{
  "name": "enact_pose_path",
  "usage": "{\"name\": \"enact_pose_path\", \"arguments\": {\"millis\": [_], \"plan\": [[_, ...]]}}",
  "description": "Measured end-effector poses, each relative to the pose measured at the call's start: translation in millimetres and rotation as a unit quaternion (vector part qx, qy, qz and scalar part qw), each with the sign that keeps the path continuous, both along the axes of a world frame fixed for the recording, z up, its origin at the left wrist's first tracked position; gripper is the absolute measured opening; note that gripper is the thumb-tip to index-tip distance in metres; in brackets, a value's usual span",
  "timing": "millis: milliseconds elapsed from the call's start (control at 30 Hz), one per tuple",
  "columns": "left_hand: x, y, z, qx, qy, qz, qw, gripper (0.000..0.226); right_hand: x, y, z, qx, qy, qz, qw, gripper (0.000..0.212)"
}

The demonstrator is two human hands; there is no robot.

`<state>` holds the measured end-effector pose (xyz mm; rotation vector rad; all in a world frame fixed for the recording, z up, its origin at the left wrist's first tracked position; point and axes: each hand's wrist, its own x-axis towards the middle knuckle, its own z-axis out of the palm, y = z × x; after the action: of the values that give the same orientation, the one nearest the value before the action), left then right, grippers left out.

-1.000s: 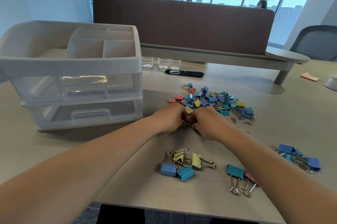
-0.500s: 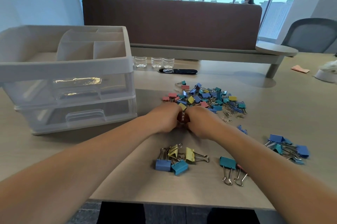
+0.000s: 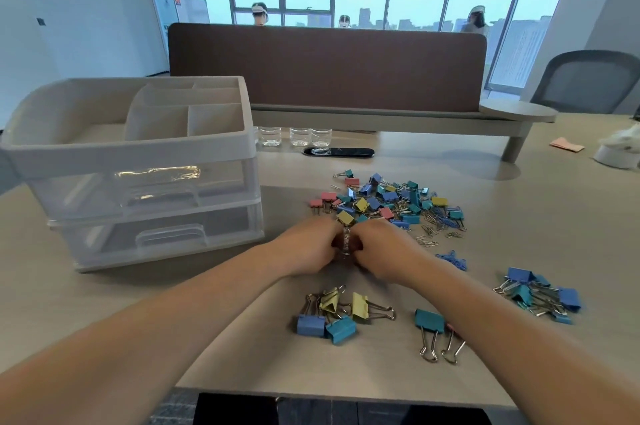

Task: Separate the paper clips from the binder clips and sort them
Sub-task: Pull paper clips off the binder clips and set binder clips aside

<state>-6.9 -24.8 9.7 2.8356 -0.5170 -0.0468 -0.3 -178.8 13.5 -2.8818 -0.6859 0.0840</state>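
Observation:
A mixed pile of coloured binder clips and paper clips [image 3: 391, 201] lies mid-table. My left hand [image 3: 308, 246] and my right hand [image 3: 384, 248] meet at its near edge, fingers curled round a small silvery tangle of clips [image 3: 346, 241] under a yellow binder clip [image 3: 345, 218]. Nearer me lie a group of large yellow and blue binder clips [image 3: 332, 312], a teal and pink pair [image 3: 431, 327], and a blue group [image 3: 540, 295] at the right. Loose blue paper clips [image 3: 452, 258] and silver paper clips [image 3: 427, 239] sit right of my right hand.
A white plastic drawer organiser [image 3: 138, 161] stands at the left, both clear drawers closed. Behind the pile are three small clear cups [image 3: 296, 135], a black oval grommet [image 3: 337, 152] and a brown desk divider [image 3: 325, 68]. A grey chair [image 3: 588, 82] is far right.
The camera has tilted up a little. Both hands stay together at the near edge of the pile, working the same small tangle of clips.

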Motion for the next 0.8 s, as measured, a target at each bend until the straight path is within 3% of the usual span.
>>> {"name": "enact_pose_path", "arguments": {"millis": [300,500,600,800], "plan": [[-8,13,17,-0.070,-0.029,0.004,0.997,0.006,-6,5,16,0.047,-0.033,-0.004,0.998,0.007],[-18,38,64,-0.104,-0.103,0.024,0.989,0.008,-6,24,65,0.071,-0.047,0.032,0.996,0.005],[-25,56,92,-0.114,-0.134,0.030,0.984,0.009,-8,41,96,0.081,-0.076,0.048,0.993,0.014],[-37,99,153,-0.133,-0.152,0.068,0.977,0.005,-9,89,160,0.111,-0.088,0.085,0.986,0.009]]}}
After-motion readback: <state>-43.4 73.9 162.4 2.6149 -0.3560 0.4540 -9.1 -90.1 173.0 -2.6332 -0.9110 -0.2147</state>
